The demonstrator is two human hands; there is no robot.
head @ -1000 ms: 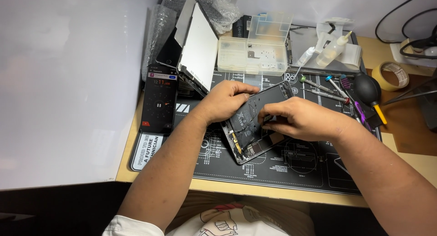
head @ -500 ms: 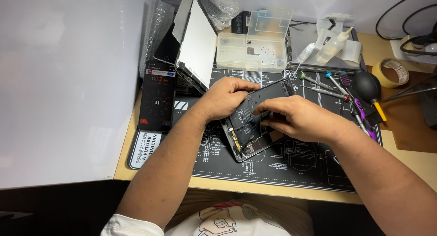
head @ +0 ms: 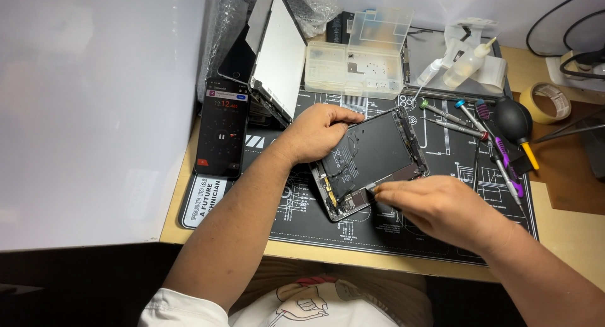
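Black and opened, tablet lying tilted at centre of frame on dark printed work mat atop the table. Left hand clamped on tablet's upper left edge, fingers curled over the rim. Right hand at tablet's lower right corner, fingertips pinched on something small and pale, too small to tell what. Upright phone showing a timer at left; screwdrivers and black rubber blower at upper right; clear parts box above.
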